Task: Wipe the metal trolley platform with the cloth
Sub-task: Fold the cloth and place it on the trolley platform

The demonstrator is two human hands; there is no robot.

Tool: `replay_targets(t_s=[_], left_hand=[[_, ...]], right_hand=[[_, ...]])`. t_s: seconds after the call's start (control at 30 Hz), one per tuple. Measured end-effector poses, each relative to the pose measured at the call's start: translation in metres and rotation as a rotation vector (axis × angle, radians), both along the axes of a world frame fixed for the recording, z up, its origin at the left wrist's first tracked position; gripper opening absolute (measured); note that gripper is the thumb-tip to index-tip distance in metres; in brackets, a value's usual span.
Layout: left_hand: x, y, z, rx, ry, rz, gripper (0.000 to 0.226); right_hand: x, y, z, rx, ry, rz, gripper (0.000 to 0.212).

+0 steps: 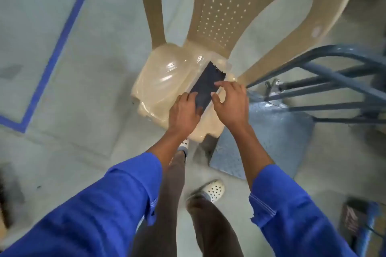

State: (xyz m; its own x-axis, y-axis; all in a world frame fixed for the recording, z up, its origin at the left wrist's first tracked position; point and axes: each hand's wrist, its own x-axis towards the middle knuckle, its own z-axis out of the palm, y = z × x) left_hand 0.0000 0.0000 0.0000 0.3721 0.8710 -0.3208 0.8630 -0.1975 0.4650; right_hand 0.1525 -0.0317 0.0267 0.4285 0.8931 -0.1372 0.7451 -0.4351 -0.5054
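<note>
1. A dark blue cloth (205, 87), folded into a long strip, lies on the seat of a beige plastic chair (165, 81), near the seat's right edge and running from the back corner toward the front edge.
2. The far end of the cloth is frayed and rests close to the foot of the perforated backrest (225, 6).
3. The left hand (183, 113) rests on the near end of the cloth; its fingers are pressed together and curled over the cloth's left edge, covering the near end.
4. The right hand (230, 104) is at the right edge of the cloth. Its fingers are spread and bent, with the fingertips touching the cloth's right edge; whether they pinch the fabric cannot be told.
5. Both forearms emerge from blue sleeves (292, 210) pushed up above the wrists.
6. The metal trolley platform (271, 137) lies on the floor just beside the chair, to its right; its surface is grey-blue and speckled, and the chair's front right corner overlaps the platform's left edge in this view.
7. The blue tubular handle frame (334, 81) of the trolley is folded low over the platform's far end.
8. A blue tape line (56, 54) runs across the floor to the left of the chair.
9. The cloth is apart from the platform.
</note>
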Motion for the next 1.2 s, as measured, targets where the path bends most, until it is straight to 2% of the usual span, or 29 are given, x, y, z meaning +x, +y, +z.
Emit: replay_targets(t_s=[0.13, 0.2, 0.37, 0.47, 0.7, 0.9, 0.97, 1.1, 1.2], left_hand=[[0.019, 0.018, -0.063, -0.124, 0.158, -0.143, 0.044], [0.025, 0.021, -0.082, -0.152, 0.191, -0.134, 0.045], [0.030, 0.021, -0.102, -0.131, 0.267, -0.175, 0.046], [0.031, 0.020, -0.110, -0.112, 0.301, -0.225, 0.045], [0.035, 0.026, -0.121, -0.129, 0.259, -0.225, 0.038], [0.036, 0.036, -0.112, -0.167, 0.096, -0.108, 0.025], [0.034, 0.035, -0.103, -0.119, 0.017, -0.039, 0.027], [0.029, 0.024, -0.073, 0.058, -0.162, 0.086, 0.028], [0.029, 0.010, -0.042, 0.186, -0.272, 0.123, 0.025]], right_hand=[[0.019, 0.045, -0.076, -0.199, -0.051, 0.097, 0.038], [0.025, 0.061, -0.101, -0.266, -0.098, 0.173, 0.044], [0.026, 0.074, -0.126, -0.523, -0.285, 0.337, 0.072], [0.022, 0.078, -0.135, -0.547, -0.375, 0.348, 0.069], [0.022, 0.088, -0.147, -0.452, -0.434, 0.373, 0.022], [0.030, 0.094, -0.144, -0.398, -0.244, 0.399, 0.018], [0.037, 0.089, -0.137, -0.286, -0.174, 0.341, 0.019], [0.049, 0.065, -0.111, 0.095, -0.108, 0.201, 0.022], [0.052, 0.042, -0.080, 0.305, -0.073, 0.100, 0.019]])
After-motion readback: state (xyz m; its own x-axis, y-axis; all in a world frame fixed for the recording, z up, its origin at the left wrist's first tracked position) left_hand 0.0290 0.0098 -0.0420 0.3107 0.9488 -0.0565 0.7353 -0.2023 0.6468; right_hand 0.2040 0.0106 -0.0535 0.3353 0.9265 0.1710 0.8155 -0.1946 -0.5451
